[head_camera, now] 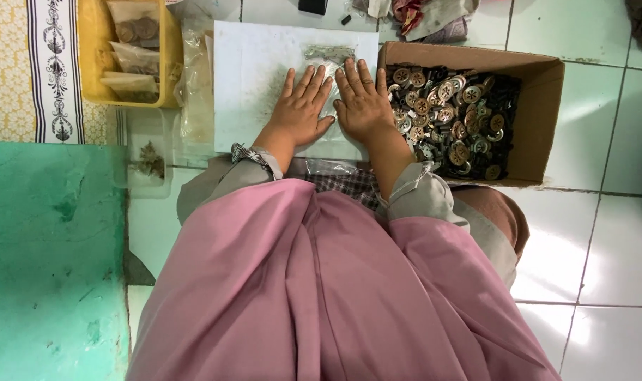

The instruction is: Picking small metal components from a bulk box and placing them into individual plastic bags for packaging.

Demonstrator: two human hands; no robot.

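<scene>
A small clear plastic bag (329, 56) holding a few metal pieces lies flat on a white board (254, 70) on the tiled floor, partly under the fingertips. The left hand (301, 109) and right hand (362, 102) press down side by side, palms flat, fingers spread, gripping nothing. Uneven pressure could make the slick bag slide or spill its pieces. Just right, touching the board's edge, a cardboard box (540, 120) of round metal fasteners could be nudged by the right wrist; a yellow tray (88, 63) sits left.
</scene>
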